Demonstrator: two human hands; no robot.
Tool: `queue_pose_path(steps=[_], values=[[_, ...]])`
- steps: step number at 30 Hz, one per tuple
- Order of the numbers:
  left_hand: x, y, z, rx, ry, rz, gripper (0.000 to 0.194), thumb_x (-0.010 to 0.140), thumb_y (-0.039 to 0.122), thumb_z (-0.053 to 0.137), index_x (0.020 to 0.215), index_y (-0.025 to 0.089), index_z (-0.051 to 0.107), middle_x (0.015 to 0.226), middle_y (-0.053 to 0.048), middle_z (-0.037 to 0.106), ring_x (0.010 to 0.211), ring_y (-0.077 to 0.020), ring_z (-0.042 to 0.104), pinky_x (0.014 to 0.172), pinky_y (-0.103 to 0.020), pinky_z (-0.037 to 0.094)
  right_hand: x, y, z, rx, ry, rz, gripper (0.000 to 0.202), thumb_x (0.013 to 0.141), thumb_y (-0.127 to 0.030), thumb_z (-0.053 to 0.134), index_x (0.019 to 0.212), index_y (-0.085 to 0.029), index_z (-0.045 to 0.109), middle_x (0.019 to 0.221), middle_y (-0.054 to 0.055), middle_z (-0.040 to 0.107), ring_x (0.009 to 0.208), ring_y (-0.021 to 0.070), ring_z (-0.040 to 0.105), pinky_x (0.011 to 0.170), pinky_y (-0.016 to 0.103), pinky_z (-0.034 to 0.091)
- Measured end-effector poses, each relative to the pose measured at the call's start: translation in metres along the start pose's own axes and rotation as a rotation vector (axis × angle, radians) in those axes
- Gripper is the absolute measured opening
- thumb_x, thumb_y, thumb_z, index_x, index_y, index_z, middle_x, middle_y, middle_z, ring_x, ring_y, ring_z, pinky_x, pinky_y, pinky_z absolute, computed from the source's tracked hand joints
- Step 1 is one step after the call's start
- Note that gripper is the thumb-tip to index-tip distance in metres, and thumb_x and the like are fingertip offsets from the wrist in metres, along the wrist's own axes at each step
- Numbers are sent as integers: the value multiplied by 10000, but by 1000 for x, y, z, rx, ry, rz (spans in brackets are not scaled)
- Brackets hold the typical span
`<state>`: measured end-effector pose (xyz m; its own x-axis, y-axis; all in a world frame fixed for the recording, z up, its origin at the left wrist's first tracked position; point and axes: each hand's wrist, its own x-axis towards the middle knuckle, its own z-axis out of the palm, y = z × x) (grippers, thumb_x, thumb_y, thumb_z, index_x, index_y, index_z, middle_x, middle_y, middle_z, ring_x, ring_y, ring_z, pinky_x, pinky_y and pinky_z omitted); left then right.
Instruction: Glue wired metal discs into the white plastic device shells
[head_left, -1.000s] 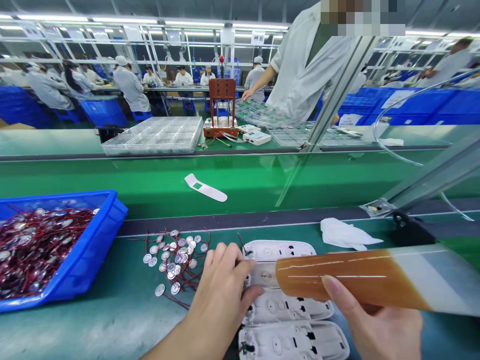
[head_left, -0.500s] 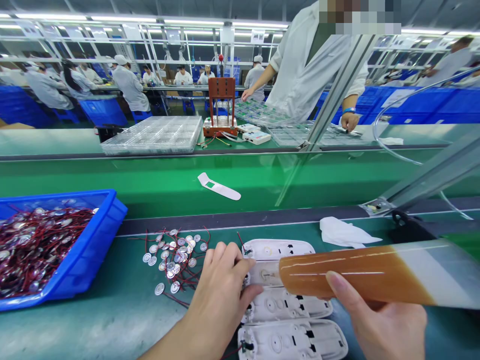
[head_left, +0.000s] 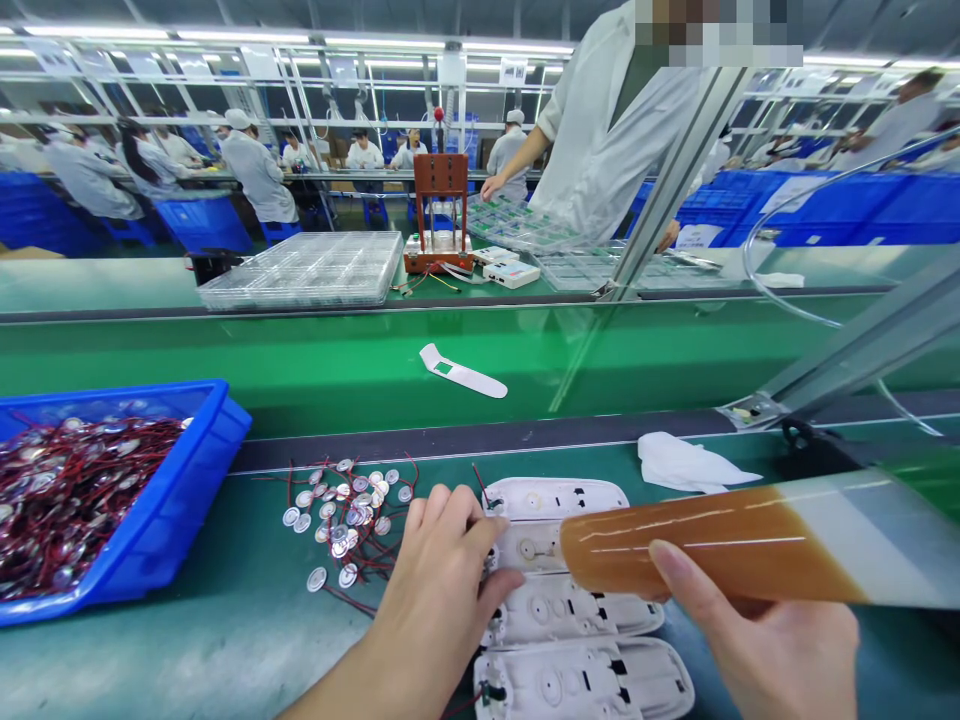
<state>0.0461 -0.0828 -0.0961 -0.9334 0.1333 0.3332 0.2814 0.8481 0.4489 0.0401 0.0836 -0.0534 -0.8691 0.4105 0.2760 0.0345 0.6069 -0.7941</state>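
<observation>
Four-sided rows aside, several white plastic shells (head_left: 559, 690) lie side by side, hollow face up, on the green bench. My left hand (head_left: 446, 580) is closed on the left end of the second shell (head_left: 517, 547) from the back, thumb and index finger on either side. In my right hand (head_left: 757, 630) is a glossy tube (head_left: 697, 540), orange-brown toward its left end and whitish at the right. That left end hangs over the same shell, covering its right part. A round ring mark shows inside this shell. Beside my left hand lies a pile of small round discs (head_left: 345, 530) with red wires.
A blue bin (head_left: 202, 490) full of wired discs stands at the left. White tissue (head_left: 690, 462) lies behind the tube. A white strip-shaped part (head_left: 465, 372) rests on the green belt (head_left: 315, 370). Beyond stand clear trays (head_left: 307, 268), a red-brown press (head_left: 441, 215) and a co-worker (head_left: 600, 150).
The tube has shifted slightly right, showing more of the ring mark in the shell. The white strip has moved right on the belt. My left hand stays nearly still.
</observation>
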Motion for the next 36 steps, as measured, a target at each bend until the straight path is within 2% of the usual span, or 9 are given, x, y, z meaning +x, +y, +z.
queue_pose_path(steps=[2,4,8,17,22,27,36], values=[[0,0,1,-9,12,8,326,642,134,746,931,240,638,793,29,506,753,-126,387,676,-265,280,1,-2,0,93,1,142,375,630,-514,506,757,-161,488,687,-17,565,637,60,541,621,134,441],[0,0,2,-6,22,14,332,639,128,745,932,238,636,790,29,503,752,-127,383,669,-262,274,2,-3,0,124,10,208,414,572,-529,536,760,-164,491,674,-26,561,622,60,529,616,147,431],[0,0,2,3,49,34,338,627,103,744,920,231,636,781,30,495,740,-120,378,688,-270,277,1,-4,2,148,27,188,437,566,-537,549,767,-154,489,700,-9,564,633,66,526,607,167,431],[0,-1,2,14,61,44,357,610,119,763,922,235,635,775,34,498,736,-118,379,689,-267,278,1,-2,8,319,23,144,313,560,-388,624,737,-148,531,705,-14,557,636,45,512,598,125,435],[-1,0,2,14,40,28,349,626,127,754,936,237,637,788,26,499,745,-123,379,684,-266,282,0,0,7,317,46,169,324,571,-402,603,755,-156,501,728,-10,571,679,59,551,651,124,470],[1,0,1,19,13,11,311,655,155,741,937,233,635,800,21,505,760,-133,387,690,-277,283,1,-2,7,300,14,129,303,586,-405,595,738,-153,521,722,-9,567,671,60,546,619,137,460],[-1,-1,3,7,2,13,332,644,134,742,940,240,635,789,29,501,740,-125,403,714,-298,284,2,-5,3,214,41,235,390,524,-486,562,741,-175,471,664,-41,561,638,48,533,618,115,433]])
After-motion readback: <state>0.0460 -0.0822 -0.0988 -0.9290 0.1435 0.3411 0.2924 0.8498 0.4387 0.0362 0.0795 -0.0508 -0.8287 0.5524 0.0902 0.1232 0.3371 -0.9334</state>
